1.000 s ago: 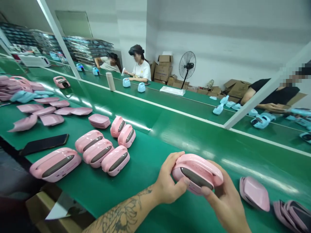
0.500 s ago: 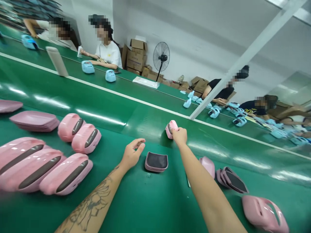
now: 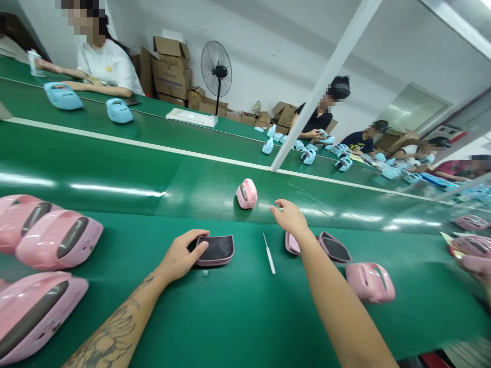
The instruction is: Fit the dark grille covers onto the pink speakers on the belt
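Observation:
My left hand (image 3: 183,254) is at the left end of a small stack of pink-rimmed panels with dark inner faces (image 3: 218,249), thumb over the near corner and fingers at the back edge. My right hand (image 3: 290,216) holds nothing; its fingers are loosely bent and apart. To its left, a glossy pink housing (image 3: 249,193) with a dark window stands upright on the green belt. A screwdriver with a white handle (image 3: 270,261) lies between my hands. Partly behind my right forearm are a pink panel (image 3: 292,244) and another dark-faced panel (image 3: 334,247).
Pink housings (image 3: 61,240) crowd the left side. A pink shell with a handle opening (image 3: 370,282) lies right of my forearm. Beyond the white rail, co-workers sit along a green bench with blue housings (image 3: 119,111). A slanted white post (image 3: 318,97) rises from the rail.
My right hand has let go of the pink housing, leaving it on the belt, and drawn away to the right. My left hand has reached the panel stack. The view has swung right.

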`<state>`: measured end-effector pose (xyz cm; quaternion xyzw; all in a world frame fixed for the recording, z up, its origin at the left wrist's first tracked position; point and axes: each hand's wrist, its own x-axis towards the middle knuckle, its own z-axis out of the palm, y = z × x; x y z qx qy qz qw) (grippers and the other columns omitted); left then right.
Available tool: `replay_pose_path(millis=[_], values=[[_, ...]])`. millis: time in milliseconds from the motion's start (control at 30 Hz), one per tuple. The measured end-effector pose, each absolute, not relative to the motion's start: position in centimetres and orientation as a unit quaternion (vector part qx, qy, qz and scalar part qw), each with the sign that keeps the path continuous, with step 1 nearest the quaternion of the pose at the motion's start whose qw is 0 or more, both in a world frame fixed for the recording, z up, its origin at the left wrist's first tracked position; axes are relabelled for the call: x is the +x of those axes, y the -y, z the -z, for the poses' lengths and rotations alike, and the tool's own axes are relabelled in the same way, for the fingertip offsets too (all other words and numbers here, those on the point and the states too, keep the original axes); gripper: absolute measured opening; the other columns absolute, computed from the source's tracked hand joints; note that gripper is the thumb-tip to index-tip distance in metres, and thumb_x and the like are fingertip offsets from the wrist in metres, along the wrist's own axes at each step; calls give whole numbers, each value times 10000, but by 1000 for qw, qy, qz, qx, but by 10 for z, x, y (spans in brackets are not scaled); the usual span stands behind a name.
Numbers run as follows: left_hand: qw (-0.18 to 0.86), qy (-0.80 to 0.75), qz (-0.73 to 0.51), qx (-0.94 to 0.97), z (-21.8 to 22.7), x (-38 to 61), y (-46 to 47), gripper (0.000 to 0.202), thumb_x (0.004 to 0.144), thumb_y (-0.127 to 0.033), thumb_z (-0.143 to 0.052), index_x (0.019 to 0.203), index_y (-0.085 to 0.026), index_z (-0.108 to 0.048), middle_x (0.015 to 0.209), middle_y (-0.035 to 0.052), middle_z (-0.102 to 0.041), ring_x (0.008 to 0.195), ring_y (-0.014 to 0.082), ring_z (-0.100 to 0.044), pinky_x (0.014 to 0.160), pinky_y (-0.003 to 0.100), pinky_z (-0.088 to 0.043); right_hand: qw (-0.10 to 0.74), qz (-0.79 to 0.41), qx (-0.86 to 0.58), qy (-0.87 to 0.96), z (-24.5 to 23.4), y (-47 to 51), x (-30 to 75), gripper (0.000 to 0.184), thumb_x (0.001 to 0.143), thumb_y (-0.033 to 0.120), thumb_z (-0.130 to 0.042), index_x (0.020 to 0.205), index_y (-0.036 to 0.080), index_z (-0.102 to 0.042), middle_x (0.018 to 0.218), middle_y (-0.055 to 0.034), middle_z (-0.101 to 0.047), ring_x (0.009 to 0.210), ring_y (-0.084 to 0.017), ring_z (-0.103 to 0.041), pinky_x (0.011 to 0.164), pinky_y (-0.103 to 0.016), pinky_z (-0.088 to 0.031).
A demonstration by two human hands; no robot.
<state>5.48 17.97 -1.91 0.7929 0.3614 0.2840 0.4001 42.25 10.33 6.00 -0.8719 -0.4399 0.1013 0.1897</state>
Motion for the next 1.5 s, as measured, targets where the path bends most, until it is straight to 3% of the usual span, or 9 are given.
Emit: replay_pose_path(millis=[300,700,833,933,1067,1167,1267,1333,1500], values=[[381,-397,-295,781,27,61,-187,535,964,-660,-573,1137,-221,-823,1235,109,-842,1178,349,-776,1054,438,-619,54,-30,-959,277,-83,37,514,384,1054,419,-698,1371,204,-668,1405,-111,-687,1196,-262,-712,1017,-493,-627],[262,-475,-370,754,0,54,-179,247,1033,-449,-620,1039,-325,-833,1070,-118,-859,1016,221,-789,847,279,-601,58,-3,-996,62,-85,146,522,387,1054,416,-698,1379,207,-664,1421,-113,-678,1205,-264,-708,1023,-497,-625],[192,-460,-477,724,-13,59,-160,203,1007,-368,-656,1080,-298,-832,1133,-61,-851,1061,256,-797,967,373,-612,110,-50,-990,75,-93,166,516,307,1060,412,-691,1295,215,-704,1358,-98,-711,1148,-236,-722,992,-450,-631],[170,-329,-559,742,-22,62,-128,234,928,-246,-732,1147,-286,-806,1172,3,-837,1091,289,-791,1037,445,-610,173,-51,-977,111,-106,174,493,361,1044,429,-668,1297,177,-722,1097,-99,-781,997,-258,-745,860,-391,-624],[305,-164,-433,832,-33,71,-70,502,930,-276,-765,1422,-337,-682,1389,76,-769,1272,318,-745,1123,464,-594,320,-123,-919,196,-118,160,429,810,972,616,-652,1655,246,-422,767,17,-729,652,-215,-679,575,-311,-540],[435,-173,-256,846,-36,82,-40,1163,776,-569,-929,1731,-304,-320,1766,192,-402,1593,457,-453,1232,626,-495,539,-286,-762,217,-117,126,369,942,839,591,-841,1614,207,-470,673,50,-671,513,-145,-571,481,-255,-449],[544,-207,-173,794,-31,84,-33,1527,602,-645,-1005,1780,-273,-105,1836,231,-185,1655,525,-283,1273,733,-373,583,-427,-655,220,-112,82,316,858,800,505,-926,1520,204,-571,637,85,-618,448,-82,-493,431,-204,-383],[615,-229,-206,726,-27,77,-36,1467,622,-610,-1003,1768,-273,-153,1820,225,-248,1622,525,-360,1255,709,-418,598,-497,-592,212,-110,55,291,767,797,497,-934,1436,196,-636,660,74,-638,450,-74,-506,429,-202,-412],[779,-191,-327,500,-24,52,-40,900,847,-653,-810,1596,-260,-502,1611,189,-600,1346,454,-686,1041,560,-629,576,-637,-455,236,-102,17,263,599,836,533,-882,1319,211,-737,905,-34,-785,701,-175,-720,539,-283,-605]])
